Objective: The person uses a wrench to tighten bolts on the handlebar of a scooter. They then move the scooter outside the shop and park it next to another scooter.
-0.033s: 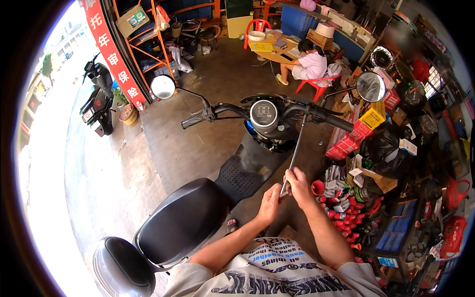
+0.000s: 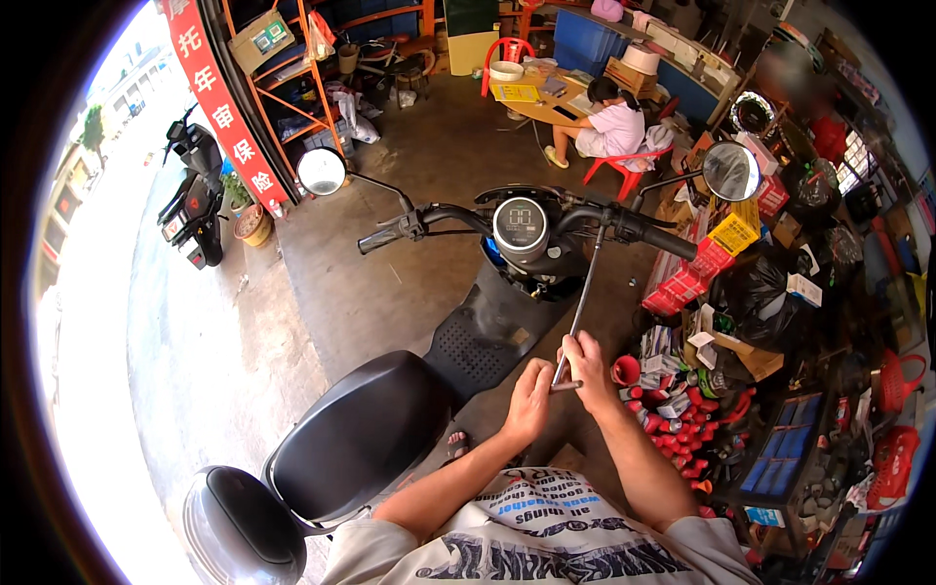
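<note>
At far left, outside, a dark scooter (image 2: 195,210) is parked near a potted plant (image 2: 253,226), beyond a red printed strip (image 2: 219,107) on the doorway. Next comes an orange rack (image 2: 292,97) loaded with cartons and bags. Below it, the nearer scooter (image 2: 356,434) runs diagonally across the middle, its rear box at lower left and its handlebar, round display (image 2: 520,224) and two mirrors lying ahead of the person, between them and the table (image 2: 531,109).

Right of the seat, the left hand (image 2: 529,400) is partly curled beside the crosspiece of a long metal tool (image 2: 585,297); how firmly it grips cannot be told. The right hand (image 2: 587,366) has its fingers bent around the shaft's lower part, and the shaft slants up to the right side of the handlebar.

Behind, a seated person (image 2: 614,122) leans over the table from a red chair (image 2: 629,166). Farther right, boxes (image 2: 682,283), black bags (image 2: 765,302), red bottles (image 2: 682,424) and red baskets (image 2: 895,380) crowd the floor near the right forearm.
</note>
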Demonstrator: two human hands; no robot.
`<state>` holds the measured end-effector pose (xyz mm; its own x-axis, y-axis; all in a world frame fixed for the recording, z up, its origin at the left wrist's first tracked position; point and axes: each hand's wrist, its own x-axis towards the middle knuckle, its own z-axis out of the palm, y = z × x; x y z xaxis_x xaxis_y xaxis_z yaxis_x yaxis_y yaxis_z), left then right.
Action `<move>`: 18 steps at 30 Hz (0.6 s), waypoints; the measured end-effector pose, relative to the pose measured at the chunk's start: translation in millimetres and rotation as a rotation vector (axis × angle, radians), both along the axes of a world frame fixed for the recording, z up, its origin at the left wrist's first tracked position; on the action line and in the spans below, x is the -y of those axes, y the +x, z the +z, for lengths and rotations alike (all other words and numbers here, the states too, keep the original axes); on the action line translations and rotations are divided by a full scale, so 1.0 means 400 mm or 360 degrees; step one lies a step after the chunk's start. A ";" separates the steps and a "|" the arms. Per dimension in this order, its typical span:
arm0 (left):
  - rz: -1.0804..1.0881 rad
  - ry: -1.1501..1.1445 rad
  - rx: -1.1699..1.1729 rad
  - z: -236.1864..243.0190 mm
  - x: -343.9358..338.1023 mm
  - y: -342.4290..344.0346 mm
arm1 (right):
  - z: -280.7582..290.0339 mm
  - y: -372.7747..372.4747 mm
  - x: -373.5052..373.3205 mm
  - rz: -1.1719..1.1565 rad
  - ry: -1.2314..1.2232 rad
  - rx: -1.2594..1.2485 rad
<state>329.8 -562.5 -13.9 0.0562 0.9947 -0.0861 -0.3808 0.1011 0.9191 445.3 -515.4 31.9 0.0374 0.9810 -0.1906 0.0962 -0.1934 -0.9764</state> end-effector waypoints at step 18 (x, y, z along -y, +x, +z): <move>-0.0038 0.1287 -0.0763 0.214 -0.005 -0.045 | -0.034 0.001 0.011 -0.0165 0.0357 0.0352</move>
<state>311.9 -560.5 71.8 0.2150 0.7618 0.6111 0.0504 -0.6336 0.7721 445.7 -519.7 18.2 0.1557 0.9863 0.0537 0.3019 0.0043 -0.9533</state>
